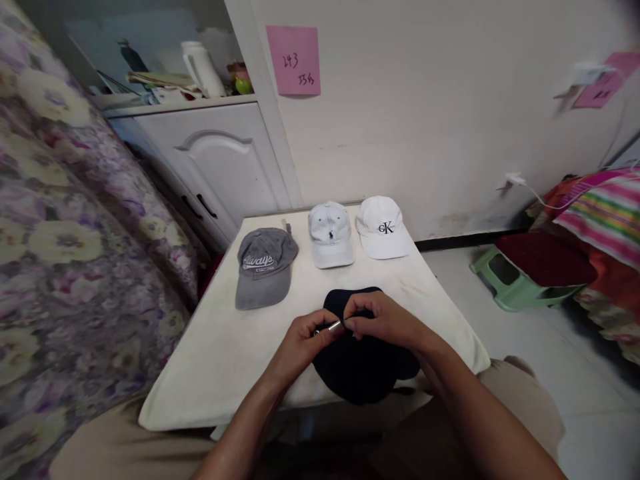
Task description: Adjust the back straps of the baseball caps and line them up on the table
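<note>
A black cap (356, 373) lies near the front edge of the cloth-covered table (240, 360), under both hands. My left hand (305, 337) is closed in a pinch on a small silvery metal piece (335, 328), whose exact kind I cannot make out. Right beside it, my right hand (377, 317) has thumb and forefinger pressed together at the metal piece's end; whatever is between them is too small to see. Farther back rest a grey cap (265, 280) with white lettering, a pale blue cap (331, 233) and a white cap (383, 227) marked CK.
A flowered curtain (75, 267) hangs at the left, before a white cabinet (215, 157) with a white jug (203, 70) on its shelf. Pink paper (294, 61) sticks to the wall. To the right stands a green stool (505, 283) with a dark red top.
</note>
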Demonstrator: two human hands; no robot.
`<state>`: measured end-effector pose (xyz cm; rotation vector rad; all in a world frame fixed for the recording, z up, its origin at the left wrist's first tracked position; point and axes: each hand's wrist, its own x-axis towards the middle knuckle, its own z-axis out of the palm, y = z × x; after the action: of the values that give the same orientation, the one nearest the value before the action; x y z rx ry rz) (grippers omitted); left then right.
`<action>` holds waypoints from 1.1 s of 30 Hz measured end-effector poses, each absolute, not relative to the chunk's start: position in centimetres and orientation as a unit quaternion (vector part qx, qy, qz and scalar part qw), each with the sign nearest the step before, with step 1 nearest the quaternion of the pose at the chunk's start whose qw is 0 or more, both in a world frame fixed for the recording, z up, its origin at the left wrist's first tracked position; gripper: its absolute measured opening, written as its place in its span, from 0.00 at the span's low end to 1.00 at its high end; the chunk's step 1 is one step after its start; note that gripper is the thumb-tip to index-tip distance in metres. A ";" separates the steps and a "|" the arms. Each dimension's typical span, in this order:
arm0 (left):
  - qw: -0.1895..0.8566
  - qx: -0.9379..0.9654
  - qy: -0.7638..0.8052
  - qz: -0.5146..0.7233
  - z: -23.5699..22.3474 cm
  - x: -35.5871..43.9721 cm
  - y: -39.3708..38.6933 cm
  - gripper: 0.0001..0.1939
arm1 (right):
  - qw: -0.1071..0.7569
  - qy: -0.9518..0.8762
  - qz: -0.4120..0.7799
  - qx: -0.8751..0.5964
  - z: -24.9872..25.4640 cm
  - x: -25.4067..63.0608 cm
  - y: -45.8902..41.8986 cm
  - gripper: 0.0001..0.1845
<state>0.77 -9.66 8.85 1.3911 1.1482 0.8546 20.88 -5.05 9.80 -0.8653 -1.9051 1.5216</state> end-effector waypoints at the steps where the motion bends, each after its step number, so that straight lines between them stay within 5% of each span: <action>1: 0.544 0.583 0.484 0.360 8.8 0.8 -9.7 0.13 | 0.275 -0.707 0.566 -0.321 9.8 20.9 -5.1 0.03; 33: 0.558 0.593 0.470 0.342 8.7 0.6 -9.9 0.13 | 0.253 -0.706 0.590 -0.299 10.4 20.9 -5.5 0.03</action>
<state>0.60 -9.88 8.73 1.3995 1.1084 0.8062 20.89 -5.53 10.36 -0.8137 -1.9198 1.6043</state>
